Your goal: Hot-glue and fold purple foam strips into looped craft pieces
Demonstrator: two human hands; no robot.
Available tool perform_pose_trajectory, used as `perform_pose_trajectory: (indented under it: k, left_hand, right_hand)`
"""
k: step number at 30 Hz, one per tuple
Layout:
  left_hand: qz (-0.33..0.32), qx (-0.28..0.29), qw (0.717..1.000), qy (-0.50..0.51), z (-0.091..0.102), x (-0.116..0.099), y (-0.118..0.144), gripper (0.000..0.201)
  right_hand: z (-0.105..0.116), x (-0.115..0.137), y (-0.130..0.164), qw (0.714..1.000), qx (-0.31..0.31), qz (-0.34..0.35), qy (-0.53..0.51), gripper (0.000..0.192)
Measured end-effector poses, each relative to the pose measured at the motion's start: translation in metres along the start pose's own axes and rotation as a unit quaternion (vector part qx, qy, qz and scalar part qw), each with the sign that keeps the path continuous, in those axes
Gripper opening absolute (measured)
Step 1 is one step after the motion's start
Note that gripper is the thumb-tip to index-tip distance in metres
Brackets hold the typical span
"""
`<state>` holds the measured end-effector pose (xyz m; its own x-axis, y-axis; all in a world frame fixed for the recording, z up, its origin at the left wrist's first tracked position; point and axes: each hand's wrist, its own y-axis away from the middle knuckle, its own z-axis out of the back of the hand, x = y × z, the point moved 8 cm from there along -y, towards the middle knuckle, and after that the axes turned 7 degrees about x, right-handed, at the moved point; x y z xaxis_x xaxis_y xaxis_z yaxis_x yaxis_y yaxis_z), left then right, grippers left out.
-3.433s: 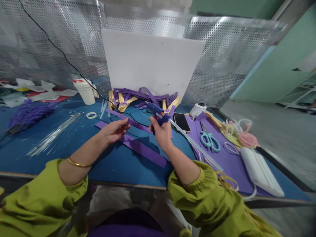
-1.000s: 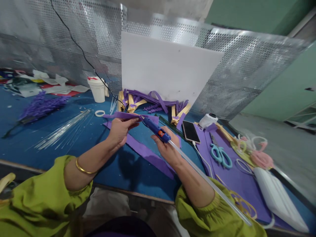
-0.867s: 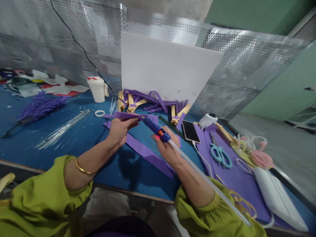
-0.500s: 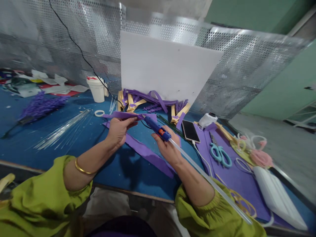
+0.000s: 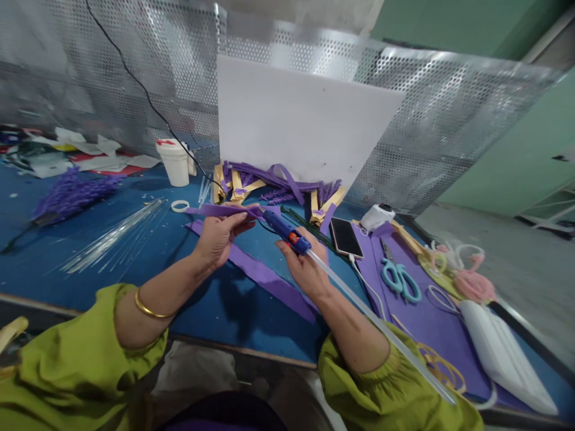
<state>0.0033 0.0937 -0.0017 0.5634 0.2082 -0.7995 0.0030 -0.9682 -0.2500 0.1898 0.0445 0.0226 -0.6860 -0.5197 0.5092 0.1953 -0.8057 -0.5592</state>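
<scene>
Strip (image 5: 209, 210) pinched in our left hand (image 5: 215, 238), gun (image 5: 284, 228) gripped in our right hand (image 5: 308, 266), we want fingers (image 5: 236, 220) clear of nozzle (image 5: 263, 210)

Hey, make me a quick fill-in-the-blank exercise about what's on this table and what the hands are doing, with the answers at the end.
1. The right hand holds the blue glue ____.
2. The left hand holds a ____ strip.
3. The blue-handled ____ lie on the purple sheet.
4. The gold bracelet is on the ____ arm.
Missing words: gun; purple; scissors; left.
</scene>
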Motion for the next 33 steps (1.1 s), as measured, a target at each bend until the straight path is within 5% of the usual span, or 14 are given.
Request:
perform_pose_trajectory:
  k: [33]
  left_hand:
    - [-0.048, -0.004, 0.999, 0.021, -0.0001, -0.0067, -0.0002, 0.016]
  right_hand:
    - [0.0030, -0.0025, -0.0010, 1.000, -0.019, -0.002, 0.014, 0.031]
